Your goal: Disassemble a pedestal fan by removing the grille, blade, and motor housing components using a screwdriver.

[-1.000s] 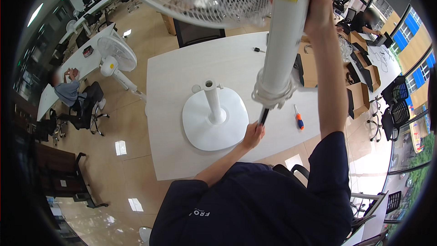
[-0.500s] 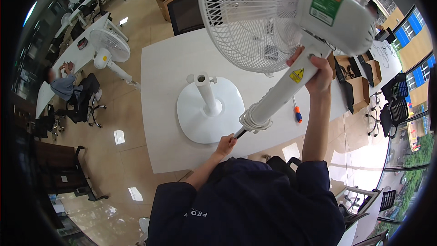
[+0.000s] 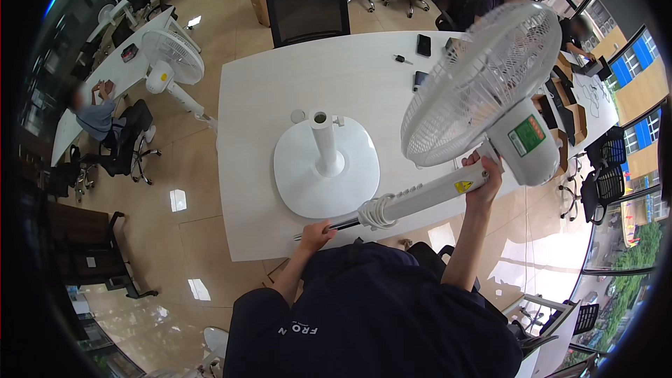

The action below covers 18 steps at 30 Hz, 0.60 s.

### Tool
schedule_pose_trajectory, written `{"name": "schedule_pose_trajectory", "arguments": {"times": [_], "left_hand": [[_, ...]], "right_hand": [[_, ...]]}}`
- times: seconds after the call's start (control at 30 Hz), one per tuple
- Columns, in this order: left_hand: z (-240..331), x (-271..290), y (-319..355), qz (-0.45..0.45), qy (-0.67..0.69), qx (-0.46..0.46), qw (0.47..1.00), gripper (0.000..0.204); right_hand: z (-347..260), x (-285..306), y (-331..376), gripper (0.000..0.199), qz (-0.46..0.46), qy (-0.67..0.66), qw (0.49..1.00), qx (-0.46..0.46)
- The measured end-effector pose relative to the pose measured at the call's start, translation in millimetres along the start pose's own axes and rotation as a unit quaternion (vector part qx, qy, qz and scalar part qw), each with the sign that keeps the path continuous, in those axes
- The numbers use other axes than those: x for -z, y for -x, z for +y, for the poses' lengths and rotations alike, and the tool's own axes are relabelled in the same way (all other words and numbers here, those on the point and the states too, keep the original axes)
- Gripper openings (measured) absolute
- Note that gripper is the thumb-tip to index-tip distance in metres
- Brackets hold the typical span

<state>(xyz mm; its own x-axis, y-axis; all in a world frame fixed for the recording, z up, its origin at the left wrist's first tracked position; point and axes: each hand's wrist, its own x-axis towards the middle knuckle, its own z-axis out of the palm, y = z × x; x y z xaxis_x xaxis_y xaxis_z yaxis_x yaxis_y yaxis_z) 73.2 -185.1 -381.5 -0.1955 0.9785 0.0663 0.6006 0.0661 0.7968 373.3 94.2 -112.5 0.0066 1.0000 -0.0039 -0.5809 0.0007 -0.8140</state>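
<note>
I hold a white pedestal fan's upper part, tilted over the white table (image 3: 266, 77). My right hand (image 3: 484, 176) grips the white fan column (image 3: 427, 194) just below the motor housing (image 3: 526, 141); the wire-caged fan head (image 3: 470, 84) points up and to the right. My left hand (image 3: 316, 234) holds the thin dark metal rod (image 3: 334, 225) that sticks out of the column's lower end, at the table's near edge. The round white fan base (image 3: 308, 183) with its short upright tube (image 3: 326, 141) stands on the table, to the left of the column.
Phones and small dark items (image 3: 423, 45) lie at the table's far side. A black office chair (image 3: 309, 11) stands behind the table. Another white fan (image 3: 172, 57) stands at the left by a desk where a person (image 3: 98, 117) sits. More people sit at the far right.
The fan went from nearly upright to a low slant, its head swinging down and to the right. My left hand and the rod's end moved toward the table's near edge.
</note>
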Motion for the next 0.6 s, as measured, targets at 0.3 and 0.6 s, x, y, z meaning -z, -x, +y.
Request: {"name": "schedule_pose_trajectory", "arguments": {"times": [0.3, 0.6], "left_hand": [[56, 44, -105, 0.298, 0.106, 0.106, 0.943, 0.089], [144, 89, -216, 0.3, 0.185, 0.085, 0.932, 0.049]], "right_hand": [[25, 63, 14, 0.038, -0.081, -0.027, 0.995, -0.05], [48, 82, 31, 0.063, 0.006, 0.006, 0.999, -0.04]]}}
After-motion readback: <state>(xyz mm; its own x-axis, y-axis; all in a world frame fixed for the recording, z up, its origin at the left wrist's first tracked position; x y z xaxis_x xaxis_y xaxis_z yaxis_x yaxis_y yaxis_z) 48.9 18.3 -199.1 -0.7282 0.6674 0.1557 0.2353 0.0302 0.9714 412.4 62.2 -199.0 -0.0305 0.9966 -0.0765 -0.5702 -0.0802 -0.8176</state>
